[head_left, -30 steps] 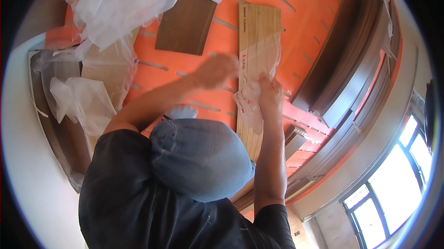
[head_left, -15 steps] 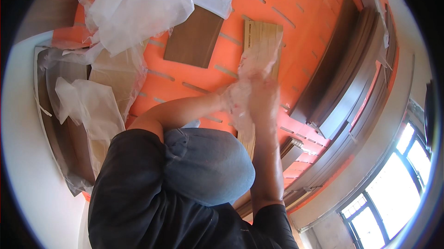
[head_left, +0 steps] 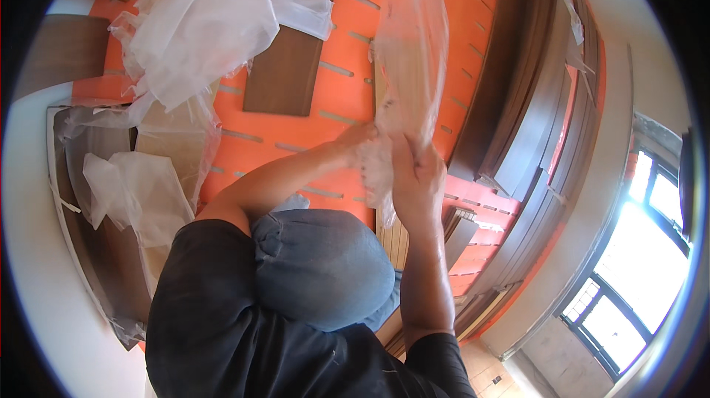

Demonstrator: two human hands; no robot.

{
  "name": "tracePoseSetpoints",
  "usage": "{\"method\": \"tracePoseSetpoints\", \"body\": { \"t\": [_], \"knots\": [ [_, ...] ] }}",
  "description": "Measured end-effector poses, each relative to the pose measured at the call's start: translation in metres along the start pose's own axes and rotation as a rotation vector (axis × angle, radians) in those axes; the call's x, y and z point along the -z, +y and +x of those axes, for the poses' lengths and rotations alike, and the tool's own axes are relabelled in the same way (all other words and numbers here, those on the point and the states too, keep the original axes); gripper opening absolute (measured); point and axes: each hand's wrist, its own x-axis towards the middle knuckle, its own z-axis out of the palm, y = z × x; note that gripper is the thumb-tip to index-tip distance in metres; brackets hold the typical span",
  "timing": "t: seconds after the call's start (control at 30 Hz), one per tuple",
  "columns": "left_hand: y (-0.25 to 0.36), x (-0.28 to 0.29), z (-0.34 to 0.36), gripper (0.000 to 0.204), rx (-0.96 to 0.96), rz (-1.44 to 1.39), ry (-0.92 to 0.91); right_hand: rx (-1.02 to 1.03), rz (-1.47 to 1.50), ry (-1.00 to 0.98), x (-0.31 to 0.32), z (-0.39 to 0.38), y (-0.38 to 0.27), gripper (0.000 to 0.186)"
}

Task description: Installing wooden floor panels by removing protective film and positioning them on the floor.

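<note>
Stripping the clear plastic wrap [head_left: 411, 65], both fists, left hand [head_left: 361, 148] and right hand [head_left: 416, 180], clench it above the pale plank [head_left: 392, 239] on orange underlay [head_left: 347, 106]; next probably needs pulling it clear.

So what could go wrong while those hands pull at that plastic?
The clear plastic wrap is bunched between the left hand and the right hand, so it might tear unevenly. It seems to hang in front of the light plank, so the view of it is poor. More loose plastic sheets lie on the orange underlay; someone could slip on them.
</note>
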Motion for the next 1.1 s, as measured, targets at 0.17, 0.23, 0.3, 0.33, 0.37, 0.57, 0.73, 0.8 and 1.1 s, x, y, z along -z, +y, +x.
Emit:
{"method": "tracePoseSetpoints", "body": {
  "t": [0.17, 0.23, 0.3, 0.33, 0.37, 0.57, 0.73, 0.8, 1.1],
  "knots": [
    [-0.013, 0.069, 0.050, 0.049, 0.290, 0.088, 0.418, -0.184, 0.036, 0.242, -0.001, -0.041, 0.128, 0.025],
    [-0.012, 0.103, 0.082, 0.049, 0.369, 0.221, 0.471, -0.194, 0.135, 0.241, -0.005, -0.041, 0.149, 0.026],
    [-0.023, 0.129, 0.106, 0.044, 0.509, 0.140, 0.373, -0.192, 0.241, 0.234, -0.013, -0.033, 0.159, 0.027],
    [-0.024, 0.134, 0.114, 0.039, 0.646, 0.045, 0.273, -0.169, 0.271, 0.209, -0.017, -0.027, 0.162, 0.027],
    [-0.026, 0.138, 0.117, 0.039, 0.643, 0.051, 0.270, -0.146, 0.300, 0.182, -0.022, -0.020, 0.166, 0.028],
    [-0.073, 0.148, 0.111, 0.033, 0.492, -0.075, 0.251, -0.294, 1.216, 0.197, -0.074, 0.053, 0.201, 0.034],
    [-0.058, 0.149, 0.134, 0.025, 0.587, -0.787, 0.219, -0.386, 1.106, 0.349, -0.099, 0.080, 0.256, 0.025],
    [-0.073, 0.156, 0.134, 0.023, 0.613, -0.830, 0.236, -0.436, 1.053, 0.402, -0.110, 0.085, 0.264, 0.026],
    [-0.033, 0.182, 0.151, 0.033, 0.320, -0.057, 0.442, -0.220, 0.803, 0.463, -0.120, 0.079, 0.292, 0.031]
  ]
}}
